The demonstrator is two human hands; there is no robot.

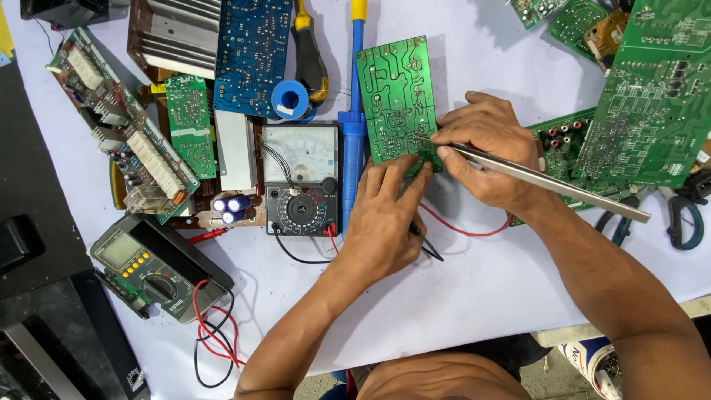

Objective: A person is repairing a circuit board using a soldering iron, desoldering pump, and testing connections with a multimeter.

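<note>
Green circuit board (398,96) lies solder side up at 12 o'clock on white table (459,289), just right of blue solder sucker (353,126). Left hand (385,218), fingers pressed together, pins board's lower edge, likely to steady it. Right hand (492,148) pinches long metal tweezers (541,178), tip touching board. Analog meter (302,178) at 9 o'clock of left hand, within glance.

Electronics repair workshop, bench strewn with green circuit boards (652,89), analog multimeter (302,180), digital meter (144,270), blue desoldering pump (353,126), solder spool (290,99)
</note>
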